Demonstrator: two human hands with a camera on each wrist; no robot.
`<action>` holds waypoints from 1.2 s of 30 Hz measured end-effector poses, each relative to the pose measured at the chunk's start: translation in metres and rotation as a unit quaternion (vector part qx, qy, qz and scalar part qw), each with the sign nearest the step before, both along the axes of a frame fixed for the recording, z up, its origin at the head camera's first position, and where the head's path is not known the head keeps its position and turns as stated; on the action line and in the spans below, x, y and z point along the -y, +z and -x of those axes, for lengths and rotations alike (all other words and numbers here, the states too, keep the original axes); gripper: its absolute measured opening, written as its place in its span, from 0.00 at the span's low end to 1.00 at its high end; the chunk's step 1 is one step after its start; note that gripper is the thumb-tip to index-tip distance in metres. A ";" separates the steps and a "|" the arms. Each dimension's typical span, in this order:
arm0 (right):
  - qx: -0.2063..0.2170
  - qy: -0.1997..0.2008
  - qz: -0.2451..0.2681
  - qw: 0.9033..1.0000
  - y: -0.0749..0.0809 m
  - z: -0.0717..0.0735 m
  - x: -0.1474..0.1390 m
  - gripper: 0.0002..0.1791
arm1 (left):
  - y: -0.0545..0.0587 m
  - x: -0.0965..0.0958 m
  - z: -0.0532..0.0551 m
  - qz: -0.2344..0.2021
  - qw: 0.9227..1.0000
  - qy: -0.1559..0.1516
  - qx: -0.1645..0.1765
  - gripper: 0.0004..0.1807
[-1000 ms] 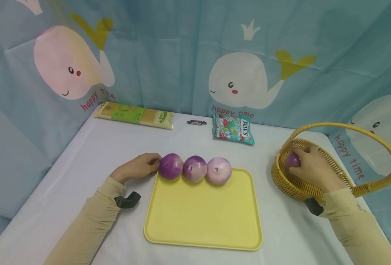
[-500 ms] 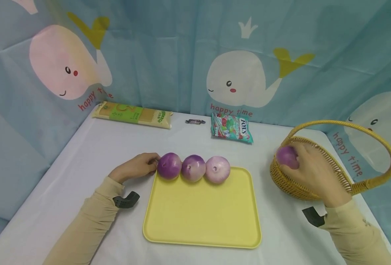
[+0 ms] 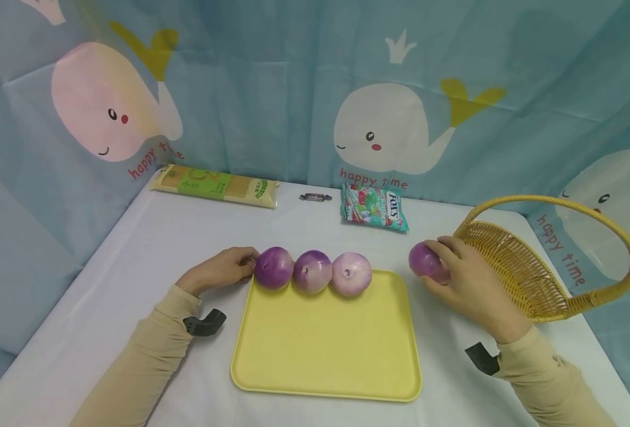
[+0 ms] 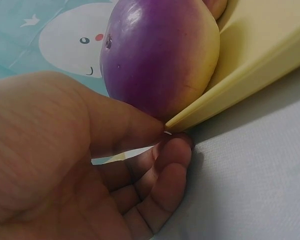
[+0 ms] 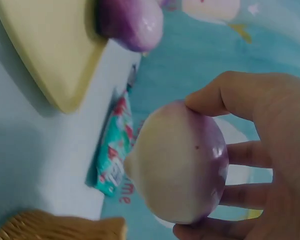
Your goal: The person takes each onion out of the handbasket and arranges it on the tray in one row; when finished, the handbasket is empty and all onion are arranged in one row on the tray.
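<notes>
My left hand (image 3: 220, 271) pinches the far left corner of a yellow tray (image 3: 325, 341) between thumb and curled fingers. Along the tray's far edge sit three purple-and-white turnips in a row: a mostly purple turnip (image 3: 273, 268) beside that hand, a two-toned turnip (image 3: 312, 271), and a paler turnip (image 3: 352, 274). To the right of the tray, my right hand (image 3: 472, 284) holds another turnip (image 5: 180, 160) in the air, thumb and fingers spread round it. In the right wrist view its pale side and pointed tip show.
A wicker basket (image 3: 512, 252) with a tall arched handle (image 3: 560, 203) stands at the right, just beyond my right hand. At the back lie a noodle-like long packet (image 3: 213, 186), a small wrapped candy (image 3: 315, 197) and a green Fox's bag (image 3: 375, 207). A whale-print curtain hangs behind.
My right hand has lifted the turnip out of the basket and carried it left over the rim toward the tray. My left hand keeps its place at the tray corner.
</notes>
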State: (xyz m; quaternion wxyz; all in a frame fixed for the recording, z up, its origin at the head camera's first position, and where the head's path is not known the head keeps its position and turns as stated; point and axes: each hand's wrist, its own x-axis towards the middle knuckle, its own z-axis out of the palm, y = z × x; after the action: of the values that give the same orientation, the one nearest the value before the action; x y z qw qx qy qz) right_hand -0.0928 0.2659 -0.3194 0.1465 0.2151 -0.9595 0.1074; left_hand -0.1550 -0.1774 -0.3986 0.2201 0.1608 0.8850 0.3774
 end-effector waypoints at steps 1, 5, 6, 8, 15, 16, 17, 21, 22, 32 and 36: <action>0.004 0.003 0.001 1.000 -0.002 0.000 0.002 0.32 | 0.000 0.000 0.000 0.000 1.000 -0.001 -0.001 0.12; 0.035 0.002 0.003 0.999 -0.011 0.001 0.009 0.32 | 0.001 -0.001 0.001 0.007 1.000 -0.005 -0.011 0.12; 0.043 0.003 0.003 0.999 -0.013 0.001 0.011 0.32 | 0.001 -0.001 0.001 0.009 1.000 -0.005 -0.012 0.12; 0.054 0.003 -0.001 0.999 -0.019 0.002 0.015 0.32 | 0.001 -0.001 0.002 0.012 1.000 -0.005 -0.013 0.12; 0.057 0.032 -0.014 0.998 -0.041 0.004 0.023 0.32 | 0.001 0.000 0.002 0.005 1.000 -0.005 -0.009 0.12; 0.056 0.036 -0.013 0.998 -0.043 0.004 0.024 0.32 | 0.002 0.000 0.002 0.003 1.000 -0.005 -0.008 0.13; 0.057 0.040 -0.010 0.998 -0.044 0.004 0.025 0.32 | 0.002 0.000 0.002 0.003 1.000 -0.004 -0.008 0.13; 0.049 0.049 -0.006 0.998 -0.048 0.005 0.027 0.31 | 0.002 0.000 0.002 0.001 1.000 -0.003 -0.006 0.13; 0.048 0.051 -0.005 0.998 -0.048 0.005 0.028 0.31 | 0.002 0.000 0.002 0.000 1.000 -0.003 -0.005 0.13; 0.049 0.050 0.002 0.998 -0.050 0.005 0.030 0.31 | 0.001 0.000 0.002 0.000 1.000 -0.002 0.000 0.13; 0.059 0.044 0.003 0.997 -0.051 0.004 0.031 0.30 | 0.001 0.000 0.001 0.004 1.000 0.000 0.003 0.13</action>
State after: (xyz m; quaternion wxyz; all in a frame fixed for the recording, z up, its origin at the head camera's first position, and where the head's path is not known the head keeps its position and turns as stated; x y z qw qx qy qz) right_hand -0.0964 0.2349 -0.3701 0.0851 0.2501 -0.9557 0.1297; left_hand -0.1564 -0.1774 -0.3978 0.2237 0.1591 0.8856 0.3747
